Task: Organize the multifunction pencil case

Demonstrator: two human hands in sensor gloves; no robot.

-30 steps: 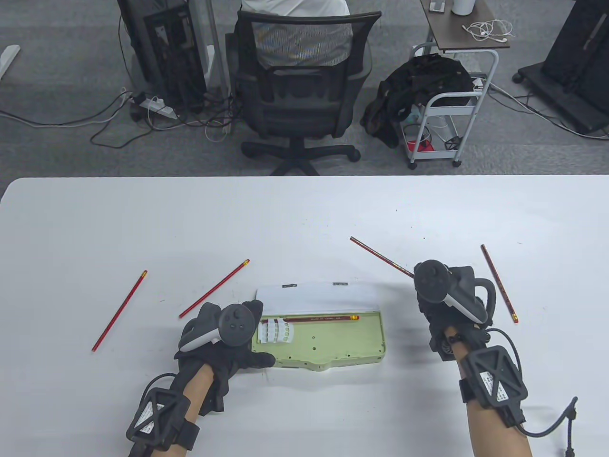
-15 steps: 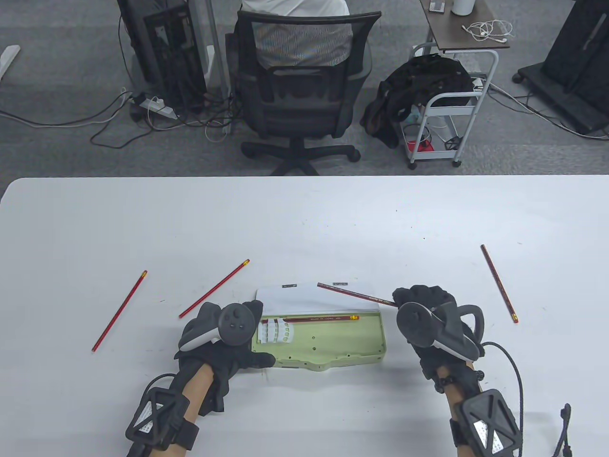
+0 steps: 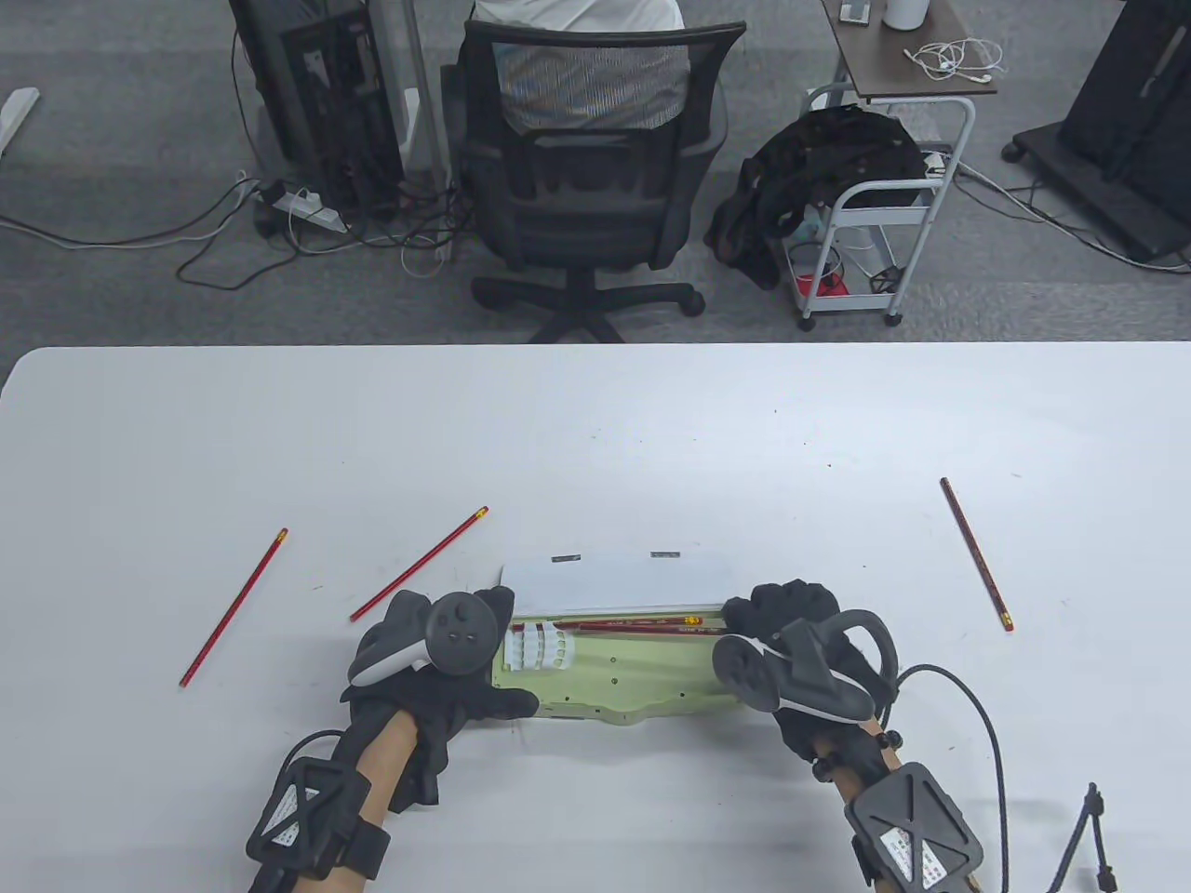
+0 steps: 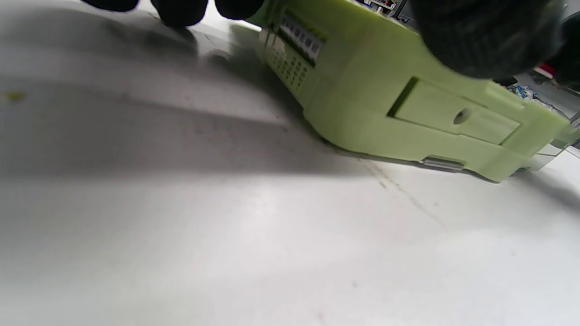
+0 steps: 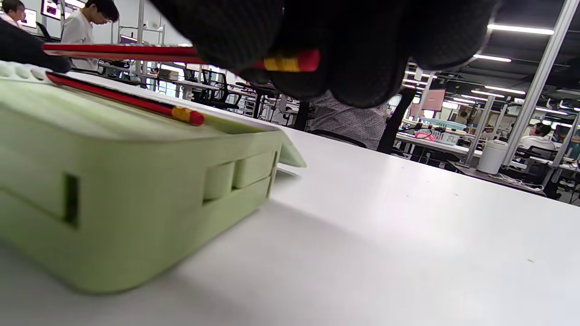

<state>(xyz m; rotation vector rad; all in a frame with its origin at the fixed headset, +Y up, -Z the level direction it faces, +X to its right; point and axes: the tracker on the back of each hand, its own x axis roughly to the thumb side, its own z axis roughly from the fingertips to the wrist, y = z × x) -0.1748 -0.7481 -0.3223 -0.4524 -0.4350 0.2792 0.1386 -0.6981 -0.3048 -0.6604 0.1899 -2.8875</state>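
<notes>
Nearest us, our left hand (image 3: 437,665) grips the left end of the green pencil case (image 3: 642,674), thumb along its near edge & fingers curled over the far corner, keeping it steady. Our right hand (image 3: 791,642) is at the case's right end, fingers clenched on a red pencil (image 5: 290,61) by its eraser end; in the right wrist view it hangs just above the tray, shaft running away from the fingertips over the case, not yet down. Just below those fingers 1 pencil (image 3: 642,621) already lies in the tray along its far side, beside the open white lid (image 3: 614,581).

So we judge approx 1 pencil stowed, a 2nd about to go in. Left to do: 2 loose pencils beyond our left fingers, one near (image 3: 419,565), one further out to the left (image 3: 234,607), plus 1 well out past our right fingers (image 3: 974,553). After those, the lid probably needs closing; other compartments we can't tell
</notes>
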